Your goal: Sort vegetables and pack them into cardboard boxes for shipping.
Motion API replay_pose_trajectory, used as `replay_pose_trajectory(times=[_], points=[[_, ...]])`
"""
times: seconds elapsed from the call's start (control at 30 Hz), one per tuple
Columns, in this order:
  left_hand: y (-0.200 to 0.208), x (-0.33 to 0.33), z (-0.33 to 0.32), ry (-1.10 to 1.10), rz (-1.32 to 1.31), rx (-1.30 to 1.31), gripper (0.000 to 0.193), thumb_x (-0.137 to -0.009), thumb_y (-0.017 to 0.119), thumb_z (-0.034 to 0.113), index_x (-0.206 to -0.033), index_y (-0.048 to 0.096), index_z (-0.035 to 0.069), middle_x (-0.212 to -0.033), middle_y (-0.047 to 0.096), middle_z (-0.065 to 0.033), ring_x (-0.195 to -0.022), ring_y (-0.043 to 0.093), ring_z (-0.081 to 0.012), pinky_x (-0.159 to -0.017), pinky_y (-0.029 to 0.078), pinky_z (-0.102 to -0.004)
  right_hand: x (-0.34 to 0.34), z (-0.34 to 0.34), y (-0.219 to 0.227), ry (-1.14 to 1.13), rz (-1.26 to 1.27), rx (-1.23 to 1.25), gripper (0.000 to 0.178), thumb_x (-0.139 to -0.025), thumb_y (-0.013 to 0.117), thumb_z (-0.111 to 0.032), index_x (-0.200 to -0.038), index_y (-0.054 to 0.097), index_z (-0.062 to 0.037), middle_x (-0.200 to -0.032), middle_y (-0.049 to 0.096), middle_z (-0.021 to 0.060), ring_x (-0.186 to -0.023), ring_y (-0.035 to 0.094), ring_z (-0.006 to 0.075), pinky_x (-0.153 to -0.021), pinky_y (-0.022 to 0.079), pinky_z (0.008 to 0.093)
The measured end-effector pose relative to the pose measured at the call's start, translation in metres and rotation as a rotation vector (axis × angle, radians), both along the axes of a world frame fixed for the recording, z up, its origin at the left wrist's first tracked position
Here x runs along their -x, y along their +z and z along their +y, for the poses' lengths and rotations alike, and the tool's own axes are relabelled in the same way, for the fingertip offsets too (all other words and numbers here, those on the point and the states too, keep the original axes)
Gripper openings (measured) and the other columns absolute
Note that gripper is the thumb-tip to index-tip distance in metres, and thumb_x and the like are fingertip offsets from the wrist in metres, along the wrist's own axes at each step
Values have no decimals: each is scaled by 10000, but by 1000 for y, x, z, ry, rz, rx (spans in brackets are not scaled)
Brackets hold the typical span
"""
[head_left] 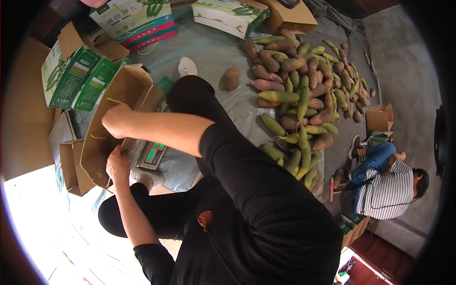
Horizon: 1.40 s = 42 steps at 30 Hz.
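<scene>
A cardboard box (129,90), open and tilted, stands before the person, with yellow cords (98,137) showing against its inside. The left hand (117,166) grasps the box's near edge. The right hand (118,121) is clenched at the opening, between the two cords; whether anything is pinched in it, I cannot tell. Just beside the box sits a scale (153,156) with lit green digits. Beyond it lie printed green boxes (71,76). To the right spreads a pile of green radishes (304,97) and sweet potatoes (293,64), and farther off sits a co-worker (387,190) in a striped shirt.
</scene>
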<state>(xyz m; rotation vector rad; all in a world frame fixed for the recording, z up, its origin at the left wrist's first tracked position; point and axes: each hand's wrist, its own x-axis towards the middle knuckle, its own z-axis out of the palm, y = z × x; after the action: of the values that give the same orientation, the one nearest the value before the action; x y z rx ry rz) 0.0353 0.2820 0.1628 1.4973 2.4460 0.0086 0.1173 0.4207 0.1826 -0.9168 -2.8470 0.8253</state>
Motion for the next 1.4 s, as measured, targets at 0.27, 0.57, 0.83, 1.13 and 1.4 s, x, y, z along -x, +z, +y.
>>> replay_pose_trajectory(times=[0.27,0.57,0.83,1.13,1.4], points=[[2,1,-2,-22,-32,6,270,-773,610,198,-1026,618,104,-899,647,-164,-849,612,-351,-741,470,-421,-161,56,22,-431,677,92,146,-781,609,-213,-875,651,-111,-822,658,87,-776,631,258,-685,485,369],[-13,5,3,-25,-92,-56,243,-772,590,146,-997,625,62,-849,647,-179,-809,627,-338,-718,475,-397,-470,-9,-162,-1311,-353,75,245,-792,601,-222,-996,634,-92,-1042,621,132,-1004,585,315,-833,483,432],[-19,13,-3,-46,-138,-118,231,-779,570,117,-989,610,29,-835,634,-202,-793,621,-352,-702,470,-386,-573,-116,-160,-1627,-779,235,439,-777,655,-242,-1170,498,-130,-1234,518,85,-1170,478,304,-876,455,457],[-9,-1,1,18,-52,-59,250,-785,570,183,-1009,613,82,-872,637,-164,-831,612,-346,-728,466,-406,-568,-140,-183,-1555,-918,315,362,-813,601,-206,-1164,514,-190,-1222,497,29,-1177,443,251,-874,445,460],[-6,-8,2,109,-19,-16,271,-760,625,205,-1012,633,104,-879,645,-159,-841,611,-339,-727,473,-396,-553,-142,-189,-1299,-819,138,352,-798,621,-258,-1131,534,-182,-1134,525,43,-1120,492,253,-827,462,489]])
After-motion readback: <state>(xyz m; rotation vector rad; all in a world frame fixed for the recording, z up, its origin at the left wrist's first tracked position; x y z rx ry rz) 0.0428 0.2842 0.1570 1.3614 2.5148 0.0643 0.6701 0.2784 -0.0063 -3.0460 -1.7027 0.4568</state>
